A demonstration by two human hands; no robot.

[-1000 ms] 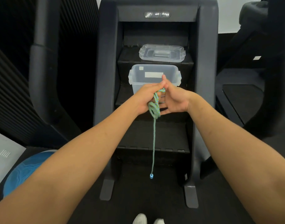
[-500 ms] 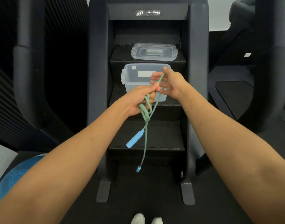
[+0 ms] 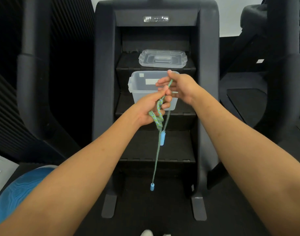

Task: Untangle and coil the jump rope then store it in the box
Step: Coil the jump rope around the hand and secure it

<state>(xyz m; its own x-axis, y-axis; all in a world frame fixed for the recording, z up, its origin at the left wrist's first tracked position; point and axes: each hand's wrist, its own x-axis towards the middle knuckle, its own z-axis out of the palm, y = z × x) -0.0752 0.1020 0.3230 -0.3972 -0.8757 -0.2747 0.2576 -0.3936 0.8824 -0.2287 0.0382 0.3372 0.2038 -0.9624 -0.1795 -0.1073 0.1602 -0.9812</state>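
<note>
A green jump rope (image 3: pixel 157 116) is bunched in a tangle under my left hand (image 3: pixel 150 108), which grips the bundle. My right hand (image 3: pixel 180 87), just above and to the right, pinches a strand that runs up from the tangle. One blue handle (image 3: pixel 162 138) hangs just below the knot. A single strand drops further to a small blue end piece (image 3: pixel 152 187) near the floor. The clear plastic box (image 3: pixel 139 87) stands open on a step behind my hands. Its clear lid (image 3: pixel 163 58) lies on the step above.
The box and lid sit on the black steps of a stair-climber machine (image 3: pixel 156 19) with tall side rails. A blue balance dome (image 3: pixel 18 189) lies on the floor at lower left. Dark gym equipment (image 3: pixel 265 82) stands at right. My shoes (image 3: pixel 146 233) show at the bottom edge.
My hands have parted: the right rose and drew a strand up out of the bundle. A blue handle dropped free and now hangs straight below the knot.
</note>
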